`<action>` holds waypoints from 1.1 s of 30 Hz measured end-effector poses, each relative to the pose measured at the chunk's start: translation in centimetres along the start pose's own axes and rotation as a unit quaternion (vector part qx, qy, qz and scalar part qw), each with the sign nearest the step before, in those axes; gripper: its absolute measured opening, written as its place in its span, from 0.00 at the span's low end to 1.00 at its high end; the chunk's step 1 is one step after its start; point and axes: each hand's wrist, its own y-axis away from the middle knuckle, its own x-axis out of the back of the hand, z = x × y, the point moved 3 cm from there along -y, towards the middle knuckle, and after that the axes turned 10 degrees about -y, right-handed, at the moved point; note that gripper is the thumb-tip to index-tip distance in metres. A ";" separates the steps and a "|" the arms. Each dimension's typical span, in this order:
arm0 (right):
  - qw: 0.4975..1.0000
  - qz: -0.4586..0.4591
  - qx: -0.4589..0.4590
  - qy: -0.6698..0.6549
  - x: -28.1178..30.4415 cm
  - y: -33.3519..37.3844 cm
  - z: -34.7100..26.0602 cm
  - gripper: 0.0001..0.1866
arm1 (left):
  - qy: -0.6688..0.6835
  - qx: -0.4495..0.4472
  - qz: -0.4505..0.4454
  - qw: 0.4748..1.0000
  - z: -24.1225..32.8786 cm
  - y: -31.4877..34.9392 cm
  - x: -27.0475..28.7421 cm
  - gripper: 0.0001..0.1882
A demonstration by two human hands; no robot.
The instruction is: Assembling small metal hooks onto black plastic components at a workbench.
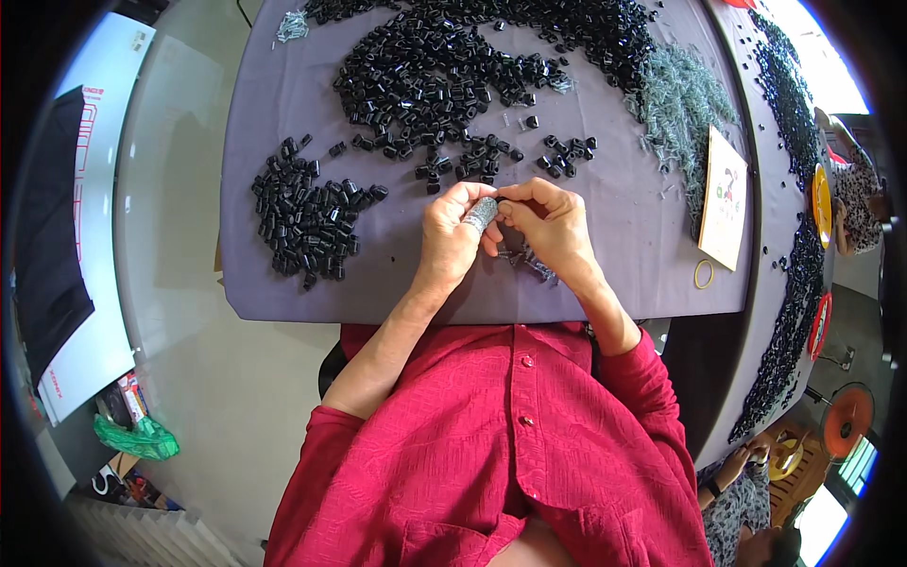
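Note:
Above the near edge of the grey table (642,288), both hands meet at the fingertips. My left hand (449,236) is closed in a pinch, with a silvery-grey wrap (480,214) around one finger. My right hand (556,231) pinches from the other side. Between the fingertips is a small black plastic piece (502,199), mostly covered by them. Small clear plastic pieces (539,266) lie beneath my right hand. Just beyond the hands are loose clusters of black pieces (567,154). A separate heap of black pieces (307,215) lies to the left.
Farther back spreads a large black heap (416,80), with a pile of clear pieces (675,90) at right. A printed card (724,198) and yellow rubber band (703,274) lie near the right edge. Another table (732,378) with black pieces adjoins; a co-worker's hands (751,454) are beside it.

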 end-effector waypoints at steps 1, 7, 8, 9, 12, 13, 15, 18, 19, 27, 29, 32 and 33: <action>1.000 0.000 0.001 0.000 -0.1 0.0 0.2 0.09 | 0.001 0.003 0.002 1.000 0.1 0.0 -0.2 0.09; 0.970 0.000 0.191 0.148 -0.4 0.3 -1.5 0.11 | -0.075 0.005 -0.022 0.997 1.4 0.3 -0.4 0.11; 0.954 -0.017 0.238 0.184 -0.4 0.3 -1.6 0.12 | -0.106 -0.006 -0.029 0.994 1.6 0.3 -0.5 0.11; 0.933 -0.035 0.284 0.219 -0.4 0.3 -1.7 0.14 | -0.106 -0.007 -0.029 0.994 2.1 0.4 -0.6 0.11; 0.916 -0.064 0.319 0.236 -0.4 0.4 -2.4 0.18 | -0.299 -0.114 -0.014 0.947 2.7 0.3 -0.6 0.11; 0.915 -0.064 0.320 0.236 -0.3 0.4 -2.4 0.18 | -0.299 -0.114 -0.014 0.947 2.7 0.2 -0.5 0.11; 0.900 -0.092 0.322 0.278 -0.4 0.4 -2.0 0.18 | -0.310 -0.072 -0.015 0.948 2.5 -0.2 -0.3 0.07; 0.905 -0.083 0.317 0.271 -0.3 0.5 -1.3 0.18 | -0.210 0.043 -0.007 0.977 2.2 -0.6 -0.3 0.04; 0.905 -0.083 0.317 0.271 -0.3 0.5 -1.1 0.18 | -0.211 0.043 -0.007 0.977 2.1 -0.7 -0.3 0.04; 0.946 -0.069 0.256 0.188 0.8 -0.4 -0.3 0.08 | -0.199 0.066 -0.012 0.978 2.5 -0.8 -0.3 0.04; 0.943 -0.067 0.259 0.197 0.6 -0.3 -0.3 0.07 | -0.198 0.075 -0.020 0.977 2.4 -0.8 -0.1 0.04; 0.936 -0.058 0.273 0.216 0.3 -0.3 -0.3 0.07 | -0.188 0.088 -0.032 0.978 2.2 -0.9 0.0 0.05; 0.930 -0.052 0.286 0.226 0.2 -0.2 -0.3 0.06 | -0.179 0.092 -0.035 0.979 2.2 -0.9 0.0 0.05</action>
